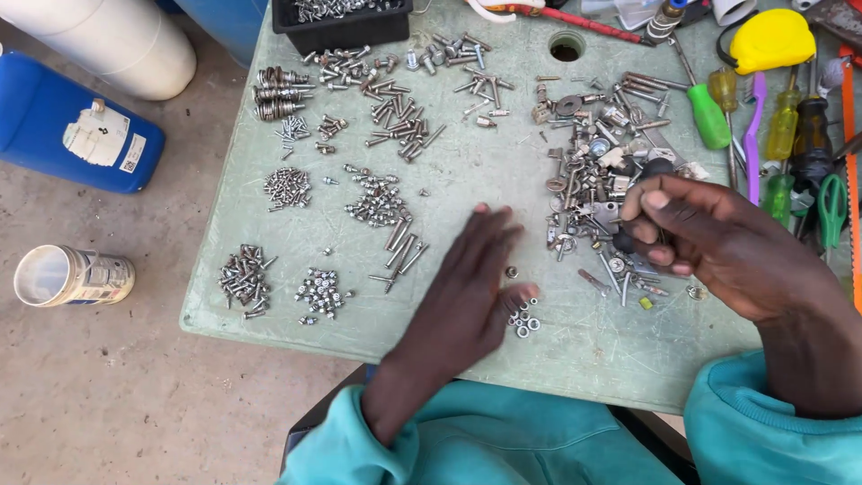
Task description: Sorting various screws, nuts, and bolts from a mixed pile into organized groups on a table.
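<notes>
Pale green desk [467, 180] on concrete: toward its left edge lie many sorted piles of screws [382, 199]; an unsorted heap [597, 171] remains near the right edge. Left hand [467, 287] flat, released, by small nuts [523, 321]; right hand [709, 238] fingers pinch a small part.

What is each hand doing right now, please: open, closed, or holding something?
Left hand: open, fingers spread flat over the table, by the small pile of nuts.
Right hand: fingers pinched over the mixed hardware pile; what it holds cannot be told.
</notes>
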